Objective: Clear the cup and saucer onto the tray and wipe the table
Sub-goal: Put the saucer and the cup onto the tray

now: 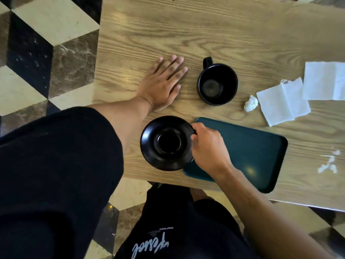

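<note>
Two hands at work. Your left hand [162, 85] lies flat on the pale wood-grain table [242, 34], fingers straight, holding nothing, likely a brace. Your right hand [207, 146] pinches the rim of the round black saucer [164, 144], which overlaps the edge of the dark teal rectangular tray [257, 146], probably mid-transfer. Black handled cup [217, 84] stands empty on the table, beyond the tray. White paper napkins [298, 92] lie right, handy for wiping.
</note>
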`<state>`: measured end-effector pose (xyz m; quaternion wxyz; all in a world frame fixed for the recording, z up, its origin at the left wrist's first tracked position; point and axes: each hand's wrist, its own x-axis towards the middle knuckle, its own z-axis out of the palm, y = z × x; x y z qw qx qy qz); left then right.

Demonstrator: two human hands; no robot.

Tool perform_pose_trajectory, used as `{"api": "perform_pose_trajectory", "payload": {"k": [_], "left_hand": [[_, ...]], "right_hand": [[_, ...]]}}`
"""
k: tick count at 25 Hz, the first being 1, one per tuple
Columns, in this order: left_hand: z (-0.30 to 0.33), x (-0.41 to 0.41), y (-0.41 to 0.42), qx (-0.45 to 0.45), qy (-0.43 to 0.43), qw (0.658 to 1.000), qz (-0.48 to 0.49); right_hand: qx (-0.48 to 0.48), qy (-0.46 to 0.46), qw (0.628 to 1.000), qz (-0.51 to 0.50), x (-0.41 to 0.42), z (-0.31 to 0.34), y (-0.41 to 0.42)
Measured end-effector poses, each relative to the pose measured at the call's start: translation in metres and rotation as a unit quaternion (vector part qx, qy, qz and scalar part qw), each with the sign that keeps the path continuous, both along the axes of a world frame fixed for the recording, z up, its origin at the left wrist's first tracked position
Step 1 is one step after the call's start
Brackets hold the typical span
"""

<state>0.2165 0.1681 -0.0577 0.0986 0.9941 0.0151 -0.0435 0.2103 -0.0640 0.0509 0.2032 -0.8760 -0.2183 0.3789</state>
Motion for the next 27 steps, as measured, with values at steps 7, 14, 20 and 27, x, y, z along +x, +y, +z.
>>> {"api": "perform_pose_trajectory", "payload": {"k": [7, 14, 20, 27], "left_hand": [[0.002, 0.001, 0.005, -0.006, -0.02, 1.0, -0.005], [0.005, 0.0, 0.002, -0.016, -0.002, 1.0, 0.002], [0.006, 0.001, 0.001, -0.018, -0.005, 1.0, -0.002], [0.004, 0.0, 0.0, -0.021, -0.023, 1.0, 0.001]], "right_hand": [[-0.016, 0.002, 0.982, -0.186, 0.016, -0.002, -0.093], [-0.041, 0.008, 0.976, -0.214, 0.008, -0.017, -0.126], [-0.038, 0.03, 0.975, -0.218, 0.004, -0.022, -0.125], [-0.055, 0.004, 0.972, -0.23, 0.003, -0.022, -0.12]]}}
